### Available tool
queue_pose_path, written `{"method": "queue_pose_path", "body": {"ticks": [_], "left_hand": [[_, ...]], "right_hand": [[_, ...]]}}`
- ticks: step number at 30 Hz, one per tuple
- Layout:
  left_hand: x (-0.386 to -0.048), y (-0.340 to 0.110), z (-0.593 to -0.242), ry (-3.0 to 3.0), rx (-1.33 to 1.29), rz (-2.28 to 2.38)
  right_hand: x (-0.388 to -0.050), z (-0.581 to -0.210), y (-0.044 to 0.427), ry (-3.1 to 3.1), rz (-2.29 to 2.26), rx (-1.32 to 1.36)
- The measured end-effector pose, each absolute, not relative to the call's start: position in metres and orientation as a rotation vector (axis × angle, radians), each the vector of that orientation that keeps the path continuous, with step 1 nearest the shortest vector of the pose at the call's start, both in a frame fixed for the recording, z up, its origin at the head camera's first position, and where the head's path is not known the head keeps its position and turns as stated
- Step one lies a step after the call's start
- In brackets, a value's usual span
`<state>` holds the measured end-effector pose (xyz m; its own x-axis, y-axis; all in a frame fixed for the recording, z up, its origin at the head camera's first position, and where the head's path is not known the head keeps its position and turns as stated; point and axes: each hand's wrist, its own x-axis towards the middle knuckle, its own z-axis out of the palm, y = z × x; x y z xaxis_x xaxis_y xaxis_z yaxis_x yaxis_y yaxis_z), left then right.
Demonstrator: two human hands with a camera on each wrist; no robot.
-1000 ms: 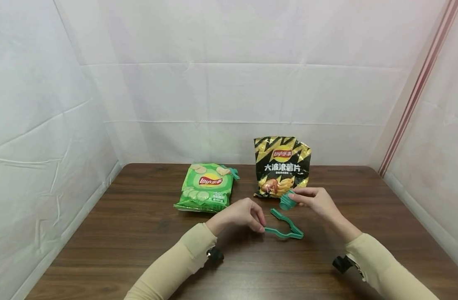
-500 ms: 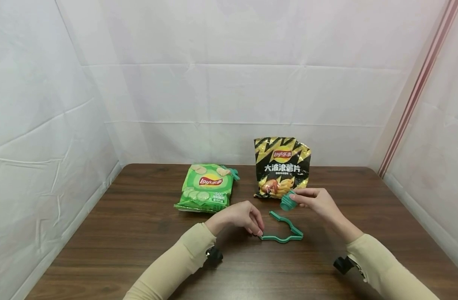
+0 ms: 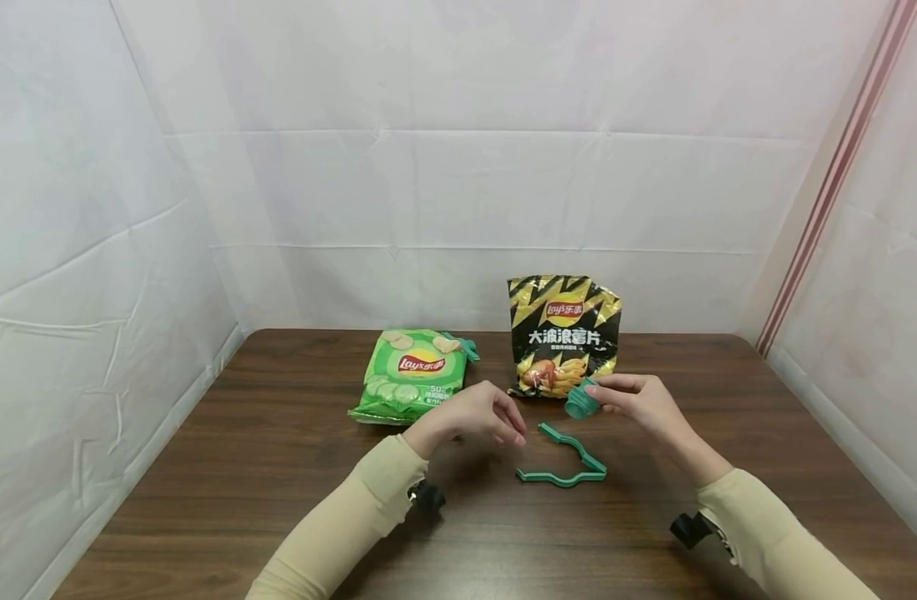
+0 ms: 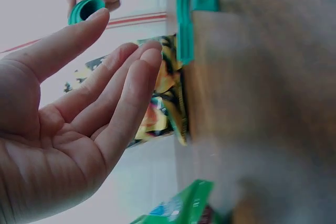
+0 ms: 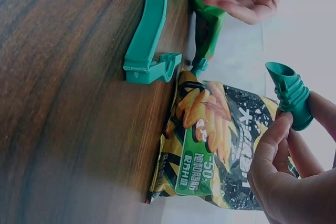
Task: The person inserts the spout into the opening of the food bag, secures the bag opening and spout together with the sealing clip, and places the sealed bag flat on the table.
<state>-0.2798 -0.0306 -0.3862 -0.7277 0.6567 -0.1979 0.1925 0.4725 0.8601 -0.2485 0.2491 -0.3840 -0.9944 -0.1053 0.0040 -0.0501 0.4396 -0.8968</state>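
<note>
My right hand (image 3: 646,408) pinches a small green ribbed spout (image 5: 291,95) between thumb and fingers, above the table and in front of the black and yellow bag of chips (image 3: 563,337). A flared, hollow mouth shows on the spout in the right wrist view. My left hand (image 3: 477,417) hovers empty, its fingers loosely bent and apart from everything. Just right of it, a green hinged bag clip (image 3: 567,478) lies spread in a V on the table, its hinge pointing right. The left wrist view shows the left palm with nothing in it.
A green bag of chips (image 3: 413,375) lies left of the upright black bag. Another green plastic piece (image 3: 466,346) sticks out at its upper right corner. White cloth (image 3: 428,167) walls the dark wooden table (image 3: 226,467) at back and sides.
My left hand has lowered the end of the bag clip to the table, let it go and risen slightly away. The right hand with the spout has barely moved.
</note>
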Motion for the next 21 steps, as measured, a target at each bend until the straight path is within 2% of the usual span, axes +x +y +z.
{"method": "queue_pose_path", "body": {"ticks": [21], "left_hand": [[-0.322, -0.031, -0.340, 2.609, 0.595, 1.409]], "right_hand": [[-0.244, -0.383, 0.257, 2.572, -1.698, -0.108]]}}
